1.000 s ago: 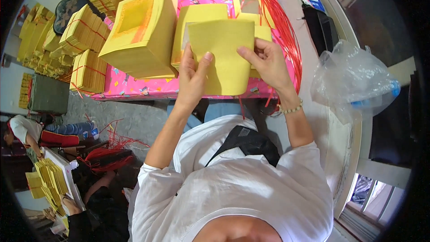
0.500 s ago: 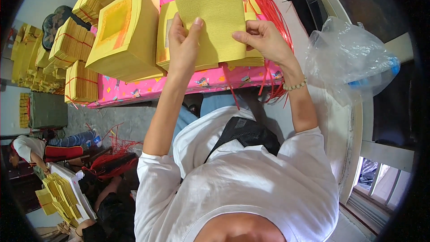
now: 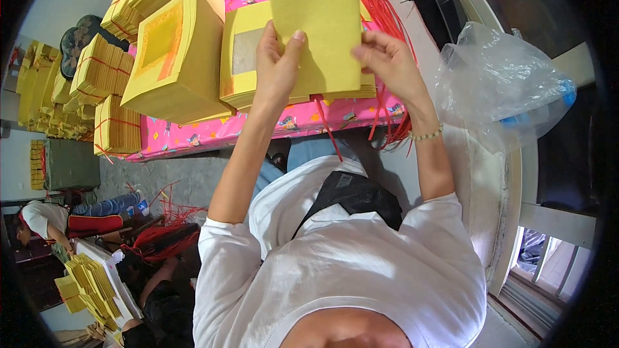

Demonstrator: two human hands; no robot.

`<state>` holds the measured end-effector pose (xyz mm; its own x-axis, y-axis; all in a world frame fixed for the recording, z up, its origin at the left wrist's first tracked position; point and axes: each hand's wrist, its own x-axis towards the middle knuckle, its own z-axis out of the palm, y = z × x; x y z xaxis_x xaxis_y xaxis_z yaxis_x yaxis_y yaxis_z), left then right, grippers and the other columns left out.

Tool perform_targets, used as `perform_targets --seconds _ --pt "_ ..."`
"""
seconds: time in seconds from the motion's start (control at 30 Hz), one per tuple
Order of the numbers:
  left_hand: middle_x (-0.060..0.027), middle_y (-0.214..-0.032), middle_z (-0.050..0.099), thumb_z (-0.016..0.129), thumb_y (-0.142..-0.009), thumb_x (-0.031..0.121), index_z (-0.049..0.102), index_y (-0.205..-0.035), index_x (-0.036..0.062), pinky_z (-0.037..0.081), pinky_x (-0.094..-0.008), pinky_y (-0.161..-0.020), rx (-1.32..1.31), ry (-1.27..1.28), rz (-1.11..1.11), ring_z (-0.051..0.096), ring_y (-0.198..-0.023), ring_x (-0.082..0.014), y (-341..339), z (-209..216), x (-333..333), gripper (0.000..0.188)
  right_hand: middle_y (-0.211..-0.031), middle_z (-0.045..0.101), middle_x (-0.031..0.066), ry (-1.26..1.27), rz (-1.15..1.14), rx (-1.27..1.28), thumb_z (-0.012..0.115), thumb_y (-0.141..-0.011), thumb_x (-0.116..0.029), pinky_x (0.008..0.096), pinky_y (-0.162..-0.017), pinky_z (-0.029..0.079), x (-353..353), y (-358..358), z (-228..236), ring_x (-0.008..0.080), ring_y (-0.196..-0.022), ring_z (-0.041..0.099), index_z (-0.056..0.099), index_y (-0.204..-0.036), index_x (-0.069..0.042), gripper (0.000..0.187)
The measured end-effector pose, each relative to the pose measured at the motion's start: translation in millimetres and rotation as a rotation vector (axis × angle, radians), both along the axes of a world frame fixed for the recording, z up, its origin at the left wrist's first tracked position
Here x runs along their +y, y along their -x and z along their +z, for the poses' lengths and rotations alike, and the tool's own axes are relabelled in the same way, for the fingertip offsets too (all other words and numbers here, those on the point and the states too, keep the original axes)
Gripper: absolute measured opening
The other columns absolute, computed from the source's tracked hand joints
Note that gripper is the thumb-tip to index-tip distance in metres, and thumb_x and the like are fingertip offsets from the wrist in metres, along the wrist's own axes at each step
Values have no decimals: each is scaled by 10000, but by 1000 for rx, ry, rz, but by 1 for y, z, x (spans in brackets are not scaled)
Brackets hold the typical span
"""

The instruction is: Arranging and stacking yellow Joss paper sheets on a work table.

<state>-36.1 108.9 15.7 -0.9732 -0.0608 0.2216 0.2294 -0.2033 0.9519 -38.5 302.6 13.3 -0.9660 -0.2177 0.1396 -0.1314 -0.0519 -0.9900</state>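
Observation:
A yellow paper sheet (image 3: pixel 322 38), perhaps folded, is held up over the pink table. My left hand (image 3: pixel 277 64) is closed on its left side, with thumb and fingers pressed against it. At the right edge of the sheet my right hand (image 3: pixel 390 67) pinches with thumb and fingertips, slightly blurred. Beneath lies a low stack of yellow paper (image 3: pixel 242 84) bearing a grey square, partly covered by the sheet and my left hand. Close by on the left stands a tall stack of yellow paper (image 3: pixel 206 67) with an orange-bordered print on top.
Red plastic strips (image 3: pixel 387 9) run along the table's right side and hang over the front of the pink tablecloth (image 3: pixel 193 135). Tied yellow bundles (image 3: pixel 103 67) stand at left. A clear plastic bag (image 3: pixel 496 84) lies right. Other people (image 3: pixel 48 219) sit lower left near more yellow paper.
The sheet's face has gone from finely ridged to smooth, and it has shifted slightly right and down. My left hand moved a little right, exposing more of the grey square.

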Motion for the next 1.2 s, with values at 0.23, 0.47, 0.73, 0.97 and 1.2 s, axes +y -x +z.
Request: perform_targets --seconds 0.23,0.47,0.73,0.97,1.2 --pt "-182 -1053 616 543 -890 35 457 -1180 -32 484 -333 -803 57 248 60 624 -937 -248 27 -25 27 309 -811 677 54 -97 -146 133 593 -927 -210 214 -586 470 13 54 -24 69 -710 627 628 -969 30 246" --pt "-319 -955 592 550 -837 -2 361 -1182 -75 479 -490 -755 15 765 225 601 -882 -465 41 -29 52 399 -781 676 130 -472 -262 134 596 -891 -334 345 -636 489 27 87 -67 220 -698 657 619 -936 21 359" --pt "-316 -947 595 559 -822 -8 352 -1130 -83 467 -518 -764 -8 821 262 596 -887 -473 50 -75 61 379 -808 661 171 -864 -275 49 582 -864 -421 449 -709 478 27 88 -82 347 -813 643 624 -925 -5 422" --pt "-306 -913 604 574 -805 3 367 -1089 -79 475 -514 -746 -96 792 238 605 -862 -469 53 -86 63 361 -781 652 164 -860 -294 83 611 -853 -398 459 -690 475 27 82 -83 358 -772 638 604 -937 -14 394" --pt "-302 -896 600 588 -785 8 374 -1077 -84 473 -514 -744 -104 869 242 607 -860 -455 57 -87 65 374 -1277 492 201 -960 -311 552 599 -875 -373 440 -936 412 20 72 -93 363 -1142 488 505 -1236 -33 504"
